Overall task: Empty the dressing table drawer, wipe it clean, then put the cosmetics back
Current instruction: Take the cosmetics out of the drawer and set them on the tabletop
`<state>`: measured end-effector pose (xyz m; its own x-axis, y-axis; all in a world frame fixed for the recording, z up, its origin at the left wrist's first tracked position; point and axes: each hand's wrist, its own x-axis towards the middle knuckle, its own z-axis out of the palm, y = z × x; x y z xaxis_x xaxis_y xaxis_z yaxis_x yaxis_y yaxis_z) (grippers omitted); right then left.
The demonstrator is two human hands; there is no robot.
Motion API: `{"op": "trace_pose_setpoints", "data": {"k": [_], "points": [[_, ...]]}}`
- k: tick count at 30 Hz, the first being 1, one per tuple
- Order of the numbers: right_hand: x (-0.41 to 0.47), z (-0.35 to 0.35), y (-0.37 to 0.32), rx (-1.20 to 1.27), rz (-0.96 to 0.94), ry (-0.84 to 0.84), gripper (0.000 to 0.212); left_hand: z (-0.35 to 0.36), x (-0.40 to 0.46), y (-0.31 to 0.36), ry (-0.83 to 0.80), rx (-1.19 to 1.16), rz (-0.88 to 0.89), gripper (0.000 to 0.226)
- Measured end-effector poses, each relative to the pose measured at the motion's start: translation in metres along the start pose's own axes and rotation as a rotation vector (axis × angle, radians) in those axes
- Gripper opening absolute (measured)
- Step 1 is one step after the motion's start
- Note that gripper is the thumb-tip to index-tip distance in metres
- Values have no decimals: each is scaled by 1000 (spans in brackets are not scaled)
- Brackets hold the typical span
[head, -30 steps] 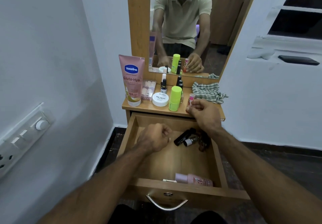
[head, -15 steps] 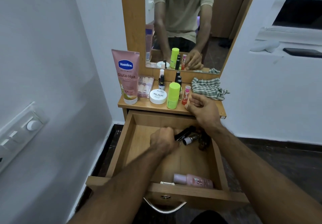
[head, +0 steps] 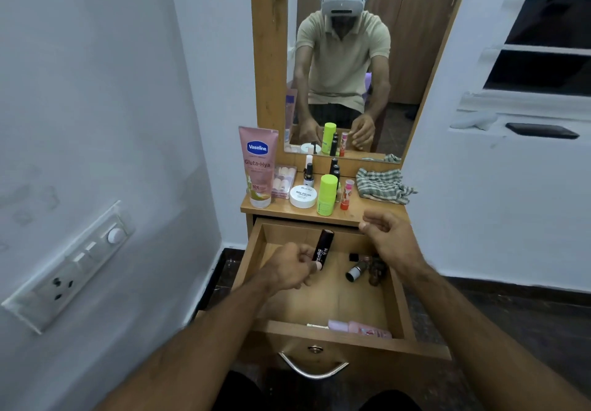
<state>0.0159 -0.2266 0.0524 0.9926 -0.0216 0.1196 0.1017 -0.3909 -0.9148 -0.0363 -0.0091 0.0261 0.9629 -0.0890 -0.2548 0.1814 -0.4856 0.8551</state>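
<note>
Dark brown cosmetic tube [head: 323,246] gripped near its lower end in the left hand [head: 292,270], held upright with a slight tilt over the open drawer [head: 396,302], cap toward 12 o'clock. Left behind on the drawer floor at 3 o'clock from the tube: a small silver-capped bottle [head: 355,272] beside some dark items too blurred to name. Lay flat against the drawer's front wall at 5 o'clock: a pink bottle [head: 359,327]. Hovered at 2 o'clock over the drawer's back right corner: the right hand [head: 391,239], fingers loosely curled, gripping nothing. Stood on the worktop [head: 351,214] at 12 o'clock, left to right: pink Vaseline tube [head: 258,166], clear box of nail tips [head: 283,182], white nail polish remover jar [head: 303,196], lime-green stick [head: 327,195], red lip balm [head: 347,194]. Bunched at the worktop's right end: a green checked cloth [head: 382,185]. Rose behind the worktop: a mirror [head: 345,59].
</note>
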Motion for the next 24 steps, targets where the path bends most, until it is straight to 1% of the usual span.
{"op": "trace_pose_setpoints", "data": {"k": [3, 5, 8, 10, 12, 14, 17, 18, 19, 22, 24], "points": [[-23, 3, -2, -43, 24, -157, 29, 1, -15, 11, -27, -40, 78, 24], [-36, 6, -3, -60, 26, -242, 32, 3, -22, 19, -47, -48, 118, 24], [-49, 7, -9, 28, 2, -273, 35, 7, -29, 30, -60, -49, 147, 25], [-54, 5, -14, 65, -25, -246, 33, 7, -32, 37, -64, -71, 155, 23], [-58, 2, -20, 27, -66, -154, 32, 6, -34, 44, -57, -86, 154, 22], [-60, -3, -24, -158, -209, -54, 36, 3, -35, 52, -29, -81, 153, 22], [-61, -9, -25, -560, -483, -70, 53, -3, -35, 66, 27, -60, 156, 23], [-60, -9, -25, -652, -525, -70, 55, -4, -34, 69, 41, -41, 164, 24], [-58, -10, -24, -694, -539, -55, 52, -5, -33, 73, 52, -20, 173, 26], [-54, -10, -22, -600, -502, 19, 37, -4, -28, 81, 73, 1, 191, 42], [-47, -10, -19, -468, -436, 49, 33, -1, -23, 83, 92, -60, 177, 46]]}}
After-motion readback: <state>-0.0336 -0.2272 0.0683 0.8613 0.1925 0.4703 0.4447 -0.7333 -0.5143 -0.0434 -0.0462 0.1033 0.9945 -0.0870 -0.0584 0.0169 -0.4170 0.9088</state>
